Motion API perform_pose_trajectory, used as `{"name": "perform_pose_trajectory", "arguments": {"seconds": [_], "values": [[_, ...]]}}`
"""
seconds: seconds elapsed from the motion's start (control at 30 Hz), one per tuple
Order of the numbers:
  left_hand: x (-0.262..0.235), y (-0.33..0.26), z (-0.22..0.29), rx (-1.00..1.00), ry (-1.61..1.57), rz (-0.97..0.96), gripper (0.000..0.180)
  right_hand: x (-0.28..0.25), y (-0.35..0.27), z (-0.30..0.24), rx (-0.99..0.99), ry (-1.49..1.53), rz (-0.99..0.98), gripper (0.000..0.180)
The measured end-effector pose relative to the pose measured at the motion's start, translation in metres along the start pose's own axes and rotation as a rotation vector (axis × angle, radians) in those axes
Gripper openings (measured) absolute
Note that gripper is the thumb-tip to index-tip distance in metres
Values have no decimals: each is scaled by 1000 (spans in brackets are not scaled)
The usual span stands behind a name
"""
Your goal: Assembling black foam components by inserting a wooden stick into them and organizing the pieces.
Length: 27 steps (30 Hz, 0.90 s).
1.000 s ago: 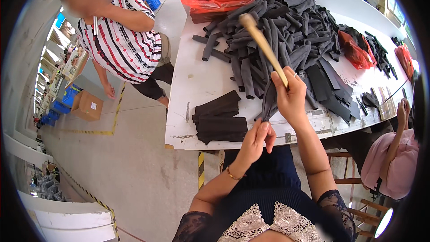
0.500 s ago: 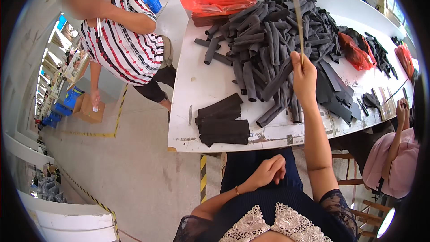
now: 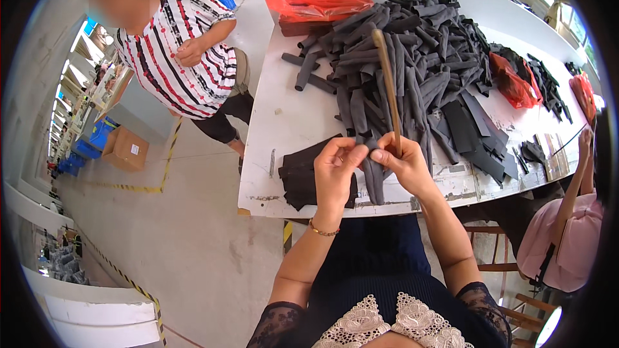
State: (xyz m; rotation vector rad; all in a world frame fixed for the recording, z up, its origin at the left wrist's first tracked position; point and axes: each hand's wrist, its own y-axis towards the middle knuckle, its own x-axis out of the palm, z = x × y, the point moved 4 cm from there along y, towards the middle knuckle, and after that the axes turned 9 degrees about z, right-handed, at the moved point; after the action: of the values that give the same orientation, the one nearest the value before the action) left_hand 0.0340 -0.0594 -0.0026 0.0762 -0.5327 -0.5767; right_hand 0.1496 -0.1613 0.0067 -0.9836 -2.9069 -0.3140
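Pinching a dark grey foam tube (image 3: 373, 177), the left hand (image 3: 335, 177) has risen to rejoin the right hand (image 3: 405, 164), which grips a thin wooden stick (image 3: 387, 84) above the white desk (image 3: 290, 122).

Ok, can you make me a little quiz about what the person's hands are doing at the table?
1. True or false: the right hand holds a wooden stick.
2. What do both hands pinch between them? A) a red bag B) a dark tube piece C) a cardboard box
3. Fill in: beside the left hand, near the edge of the white table, lies a flat ____ of dark pieces.

Key: 1 true; 2 B; 3 stack
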Motion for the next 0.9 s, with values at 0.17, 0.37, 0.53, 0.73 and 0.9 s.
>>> {"name": "perform_pose_trajectory", "arguments": {"seconds": [0.17, 0.37, 0.53, 0.73, 0.9], "values": [[-8, -7, -21, -227, -250, 206, 16, 2, -3, 15, 17, -14, 26, 16], [-23, 10, -15, -100, -199, 283, 23, 13, 1, 11, -114, -351, -30, 17], [-68, 51, 23, 290, 655, 114, 14, -32, 68, -18, -416, -838, 365, 29], [-72, 86, -18, 499, 1219, -238, 19, -37, 36, -33, -214, -871, 280, 33], [-74, 110, -53, 211, 1342, -524, 19, -58, 0, -34, -244, -817, 141, 17]]}}
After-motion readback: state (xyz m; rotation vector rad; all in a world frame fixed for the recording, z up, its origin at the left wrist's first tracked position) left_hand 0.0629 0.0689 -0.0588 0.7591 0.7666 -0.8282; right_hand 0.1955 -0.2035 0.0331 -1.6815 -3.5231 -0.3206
